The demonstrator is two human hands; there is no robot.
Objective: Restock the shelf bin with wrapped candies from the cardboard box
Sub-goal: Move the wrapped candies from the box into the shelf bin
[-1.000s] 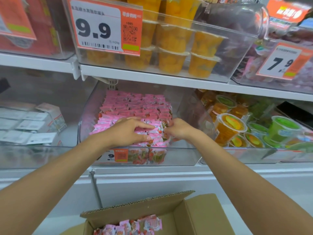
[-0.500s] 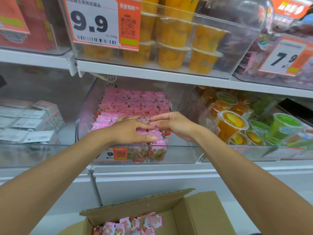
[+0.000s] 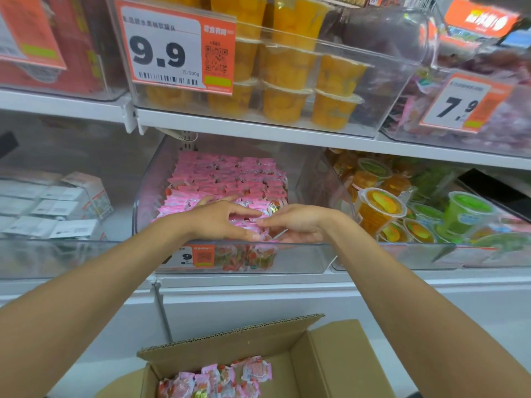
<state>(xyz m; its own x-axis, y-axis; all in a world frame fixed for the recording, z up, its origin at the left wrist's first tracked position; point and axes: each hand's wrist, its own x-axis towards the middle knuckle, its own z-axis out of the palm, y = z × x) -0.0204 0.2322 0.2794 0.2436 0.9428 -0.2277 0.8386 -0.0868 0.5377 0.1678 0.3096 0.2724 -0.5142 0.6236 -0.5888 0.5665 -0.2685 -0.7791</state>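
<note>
A clear shelf bin (image 3: 304,258) on the lower shelf holds neat rows of pink wrapped candies (image 3: 230,179). Both my hands are inside its front part. My left hand (image 3: 218,221) lies over the front candies, its fingers and thumb curved round a small cluster of them. My right hand (image 3: 298,224) is beside it, fingers straight and pointing left, their tips touching the same candies. Below, an open cardboard box (image 3: 330,357) holds several more pink wrapped candies (image 3: 218,379) at its left end.
A bin of orange and green jelly cups (image 3: 379,208) stands to the right, and a bin of white cartons (image 3: 57,208) to the left. The shelf above carries yellow fruit cups (image 3: 287,81) behind a 9.9 price tag (image 3: 172,50), overhanging the candy bin.
My right hand has uncurled, turned and dropped toward the bin's front edge. My left hand has stayed on the front candies, its thumb and fingers now curved round them.
</note>
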